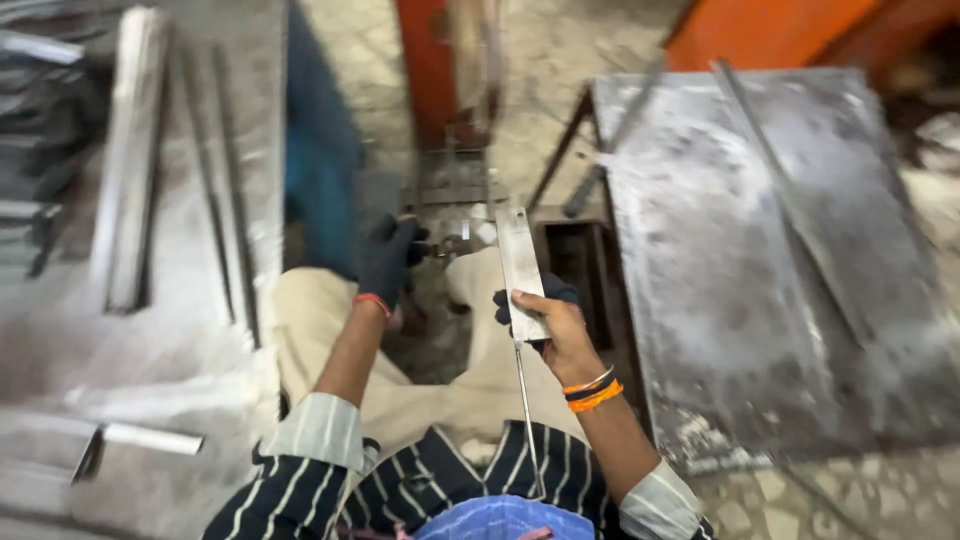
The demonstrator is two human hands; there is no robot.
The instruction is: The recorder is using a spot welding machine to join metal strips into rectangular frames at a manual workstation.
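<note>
My right hand [560,325] grips a flat rectangular metal plate [520,262] with a thin rod [527,410] running down from it toward my body. The plate stands roughly upright over my lap. My left hand [390,258], in a dark glove, reaches forward to a small metal part [447,245] at the foot of a machine; motion blur hides whether the fingers close on it. Both sleeves are dark with light stripes, and orange bands sit on each wrist.
A scuffed steel worktable [760,250] with long bars lying on it stands to the right. Metal sheets and angle bars [140,170] lie at the left. An orange machine frame [440,70] rises straight ahead. A short metal bar [150,437] lies at lower left.
</note>
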